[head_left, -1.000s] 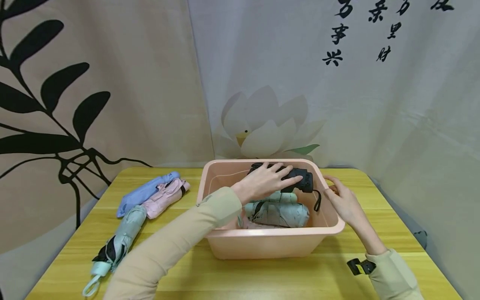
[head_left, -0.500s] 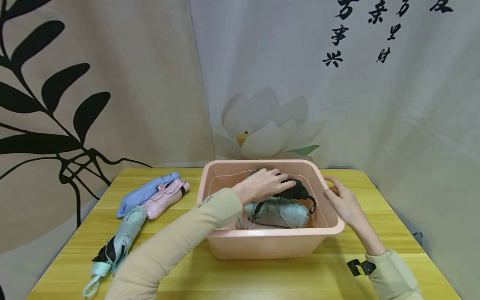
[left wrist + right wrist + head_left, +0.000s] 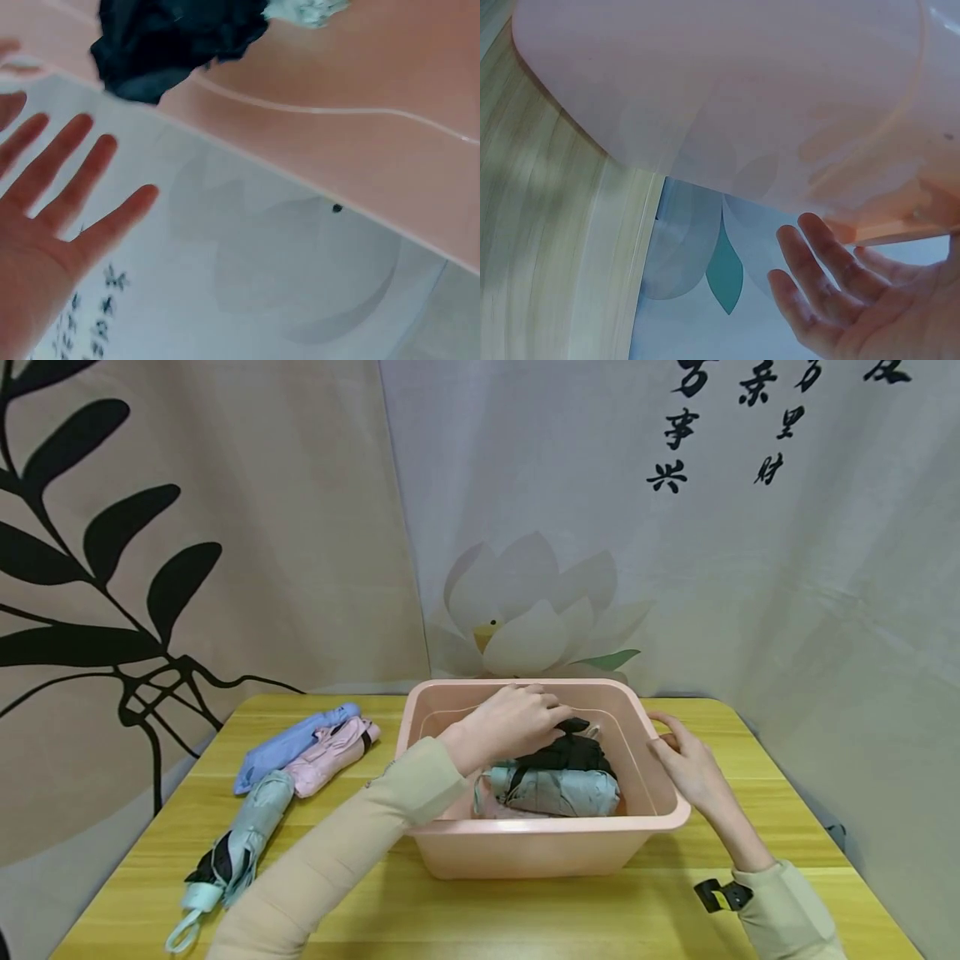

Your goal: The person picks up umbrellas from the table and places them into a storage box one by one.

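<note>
The pink plastic bin [image 3: 525, 852] stands on the table with folded umbrellas inside. A black folded umbrella [image 3: 573, 752] lies in it behind a pale teal umbrella [image 3: 566, 793]; something pale pink shows beneath. Over the bin's left half hovers my left hand [image 3: 506, 727], partly covering the black umbrella in the head view. In the left wrist view its fingers [image 3: 94, 169] are spread, apart from the black cloth [image 3: 172, 45]. My right hand [image 3: 690, 768] holds the bin's right rim, its fingers [image 3: 829, 262] on the outer side.
On the table's left lie a blue folded umbrella [image 3: 288, 747], a pink one [image 3: 333, 756] and a light teal one [image 3: 255, 822] with a wrist loop. A printed curtain [image 3: 525, 527] hangs behind the yellow wooden table [image 3: 570, 927].
The black umbrella has gone down into the bin, and my left hand has let go of it and drawn slightly left. My right hand stays at the rim.
</note>
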`<state>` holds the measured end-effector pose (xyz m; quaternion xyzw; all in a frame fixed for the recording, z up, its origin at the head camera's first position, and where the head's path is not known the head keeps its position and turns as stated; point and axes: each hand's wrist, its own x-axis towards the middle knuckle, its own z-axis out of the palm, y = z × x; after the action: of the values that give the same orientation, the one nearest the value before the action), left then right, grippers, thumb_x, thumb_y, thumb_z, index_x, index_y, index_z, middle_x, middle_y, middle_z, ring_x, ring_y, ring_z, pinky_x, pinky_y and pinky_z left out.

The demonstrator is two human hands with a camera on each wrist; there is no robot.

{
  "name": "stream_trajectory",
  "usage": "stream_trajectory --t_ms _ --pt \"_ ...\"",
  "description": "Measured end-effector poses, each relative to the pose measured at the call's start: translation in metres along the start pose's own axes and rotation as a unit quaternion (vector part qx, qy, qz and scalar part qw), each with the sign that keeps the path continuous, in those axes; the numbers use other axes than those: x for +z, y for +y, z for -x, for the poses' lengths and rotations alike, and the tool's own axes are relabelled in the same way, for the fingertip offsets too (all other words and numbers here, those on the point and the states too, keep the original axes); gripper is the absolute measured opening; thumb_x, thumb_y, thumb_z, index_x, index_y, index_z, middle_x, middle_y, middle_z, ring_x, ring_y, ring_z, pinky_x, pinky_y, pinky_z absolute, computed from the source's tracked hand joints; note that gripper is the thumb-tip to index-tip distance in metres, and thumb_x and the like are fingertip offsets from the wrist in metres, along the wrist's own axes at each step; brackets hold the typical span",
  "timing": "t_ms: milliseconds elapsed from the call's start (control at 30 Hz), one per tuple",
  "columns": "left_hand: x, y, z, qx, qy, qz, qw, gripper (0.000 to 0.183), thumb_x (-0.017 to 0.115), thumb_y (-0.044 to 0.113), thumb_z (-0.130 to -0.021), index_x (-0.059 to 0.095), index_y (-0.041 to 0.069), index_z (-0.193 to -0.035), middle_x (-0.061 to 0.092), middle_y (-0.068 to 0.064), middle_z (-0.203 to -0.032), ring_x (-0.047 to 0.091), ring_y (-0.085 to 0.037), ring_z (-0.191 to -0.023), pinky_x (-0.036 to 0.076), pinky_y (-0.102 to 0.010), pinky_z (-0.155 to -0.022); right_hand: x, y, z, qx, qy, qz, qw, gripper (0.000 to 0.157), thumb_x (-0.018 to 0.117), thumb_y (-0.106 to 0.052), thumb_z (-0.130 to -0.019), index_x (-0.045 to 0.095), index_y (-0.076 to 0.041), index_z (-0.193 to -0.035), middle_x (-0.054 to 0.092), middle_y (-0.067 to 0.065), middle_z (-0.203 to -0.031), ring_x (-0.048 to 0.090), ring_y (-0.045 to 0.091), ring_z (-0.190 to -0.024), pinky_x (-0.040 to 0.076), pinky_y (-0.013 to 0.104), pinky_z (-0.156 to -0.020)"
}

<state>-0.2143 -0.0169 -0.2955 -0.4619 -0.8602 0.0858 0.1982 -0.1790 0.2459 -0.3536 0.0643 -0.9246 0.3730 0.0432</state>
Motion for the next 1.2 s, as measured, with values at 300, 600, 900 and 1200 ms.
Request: stream_trajectory --t_ms 300,600,900,1200 --pt "-0.028 -0.01 0.026 -0.026 0.049 0.09 0.9944 0.018 0.053 0.031 -0.092 0.063 0.018 -0.098 0.066 0.005 -0.09 0.059 -0.013 -0.077 0.046 -0.025 -0.066 -0.001 0.0 0.001 0.002 0.005 0.001 1.0 0.05 0.036 -0.03 -0.097 0.031 -0.007 -0.141 0.06 0.027 -0.113 0.061 0.035 -0.096 0.05 0.041 -0.076" --pt "-0.047 -0.024 0.065 -0.117 0.084 0.128 0.9813 0.025 0.055 0.032 -0.091 0.062 0.018 -0.111 0.067 0.002 -0.104 0.062 -0.017 -0.095 0.051 -0.033 -0.082 -0.001 0.0 0.001 -0.001 0.004 -0.008 1.0 0.051 0.036 -0.031 -0.097 0.03 -0.005 -0.141 0.058 0.029 -0.114 0.061 0.036 -0.097 0.051 0.043 -0.076" --pt "-0.027 -0.043 0.126 -0.227 0.11 0.141 0.9573 0.034 0.058 0.028 -0.089 0.059 0.009 -0.118 0.065 -0.011 -0.111 0.061 -0.028 -0.102 0.051 -0.043 -0.084 0.0 0.0 0.001 0.001 0.003 -0.007 1.0 0.048 0.037 -0.029 -0.097 0.032 -0.007 -0.14 0.061 0.026 -0.11 0.062 0.032 -0.093 0.049 0.035 -0.073" --pt "0.007 -0.056 0.193 -0.341 0.128 0.122 0.9233 0.038 0.056 0.022 -0.091 0.054 0.0 -0.122 0.062 -0.022 -0.109 0.061 -0.038 -0.094 0.05 -0.05 -0.077 0.001 0.001 0.0 0.001 0.005 -0.005 1.0 0.049 0.037 -0.03 -0.097 0.033 -0.007 -0.14 0.062 0.025 -0.108 0.062 0.031 -0.092 0.049 0.033 -0.072"
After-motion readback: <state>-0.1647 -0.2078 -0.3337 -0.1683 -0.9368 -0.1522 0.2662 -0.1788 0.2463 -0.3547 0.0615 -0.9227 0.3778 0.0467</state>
